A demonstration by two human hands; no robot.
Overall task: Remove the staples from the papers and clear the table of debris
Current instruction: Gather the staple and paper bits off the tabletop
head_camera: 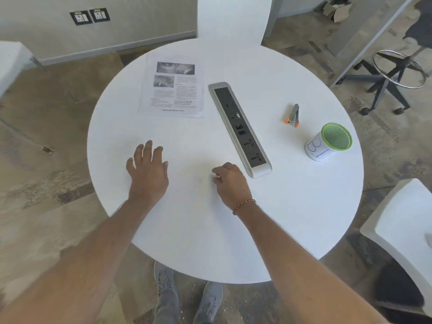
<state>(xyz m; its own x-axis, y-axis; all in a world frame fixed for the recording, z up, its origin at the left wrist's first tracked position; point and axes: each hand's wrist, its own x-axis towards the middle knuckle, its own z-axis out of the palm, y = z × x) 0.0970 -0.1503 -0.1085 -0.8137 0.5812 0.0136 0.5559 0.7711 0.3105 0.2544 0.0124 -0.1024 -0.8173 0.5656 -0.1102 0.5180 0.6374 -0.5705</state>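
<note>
A stack of printed papers [173, 87] lies flat on the far left part of the round white table [292, 206]. A grey and orange staple remover [293, 115] rests on the right side, apart from both hands. Beside it stands a green mesh cup [329, 142] wrapped in white paper. My left hand [148, 170] lies flat on the table, fingers spread, holding nothing. My right hand [230, 180] is curled near the table's middle, fingertips pinched together at the surface; whether a staple is between them is too small to tell.
A long grey power strip [240, 129] is set into the table's middle, just right of my right hand. White chairs stand at the far side [233, 17] and near right [402, 230]. A stool base [395, 73] is on the floor at the right.
</note>
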